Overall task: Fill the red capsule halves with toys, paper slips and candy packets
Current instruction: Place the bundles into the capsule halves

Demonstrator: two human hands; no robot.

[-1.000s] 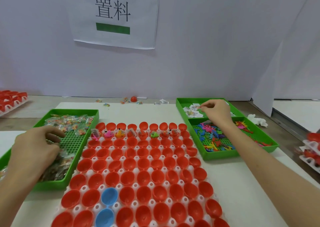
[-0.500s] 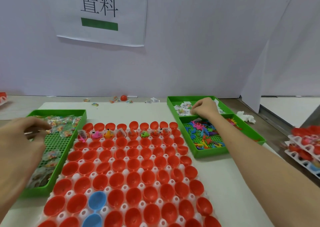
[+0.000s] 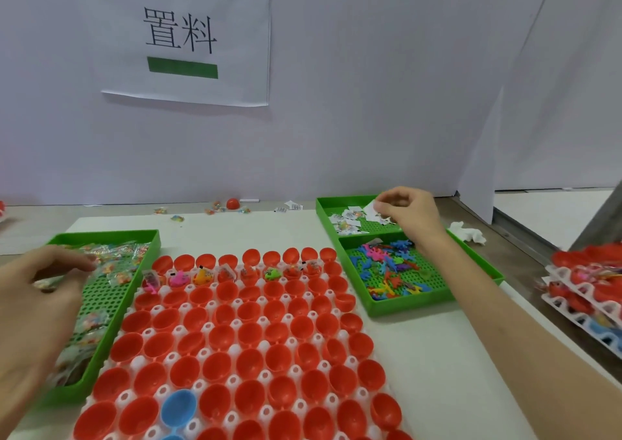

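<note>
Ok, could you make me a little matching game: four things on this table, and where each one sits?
Things:
1. candy packets
2. paper slips
3. toys
4. blue capsule halves

Places:
A. near green section, on the right
B. white holder, front rows
C. left green tray
D. far green section, on the right

Pairs: 1-C, 2-D, 3-A, 4-B.

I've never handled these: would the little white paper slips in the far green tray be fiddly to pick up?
Probably. The paper slips look thin and lie flat, overlapping, so several may lift together. The slip pinched by the right hand sticks up unsupported, so likely very light yet slightly stiff.
</note>
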